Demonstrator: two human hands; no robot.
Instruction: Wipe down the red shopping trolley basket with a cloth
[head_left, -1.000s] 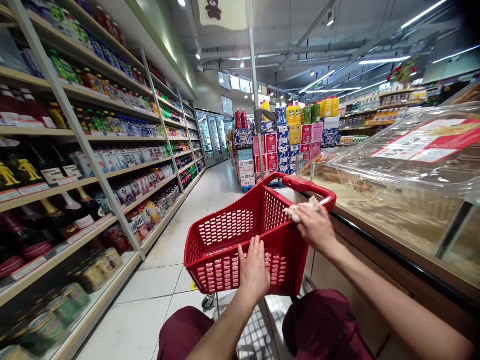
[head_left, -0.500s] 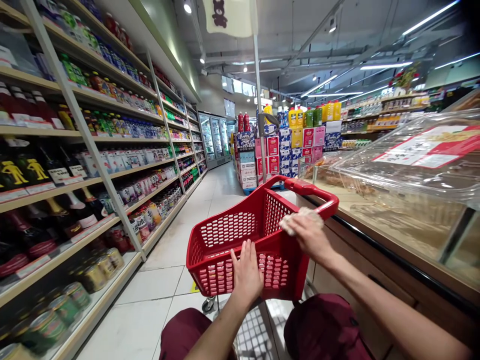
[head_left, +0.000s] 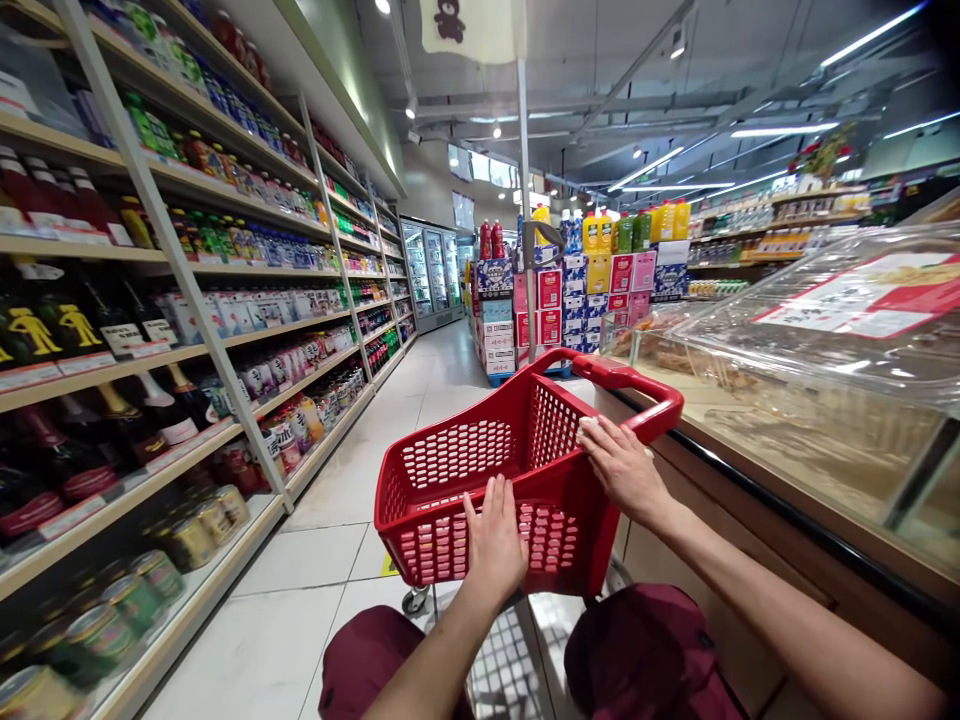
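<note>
A red plastic shopping cart (head_left: 450, 450) with perforated walls stands in front of my knees, its handle toward the right. My left hand (head_left: 495, 535) lies flat against the near wall, fingers stretched and their tips at the rim. On the cart's upper near corner, below the handle, my right hand (head_left: 626, 472) presses a pale cloth (head_left: 589, 428). Most of the cloth is hidden under that palm; only bits of it show at the fingertips and by the wrist.
Drink shelves (head_left: 225, 345) line the left side. A glass-fronted food counter (head_left: 750, 420) with clear plastic covers runs close on the right. Stacked drink cartons (head_left: 551, 310) stand ahead, and tiled floor (head_left: 315, 560) lies between shelves and cart.
My right hand has turned and flattened over the cloth, covering most of it, and shifted slightly along the cart's corner. The left hand stays on the near wall.
</note>
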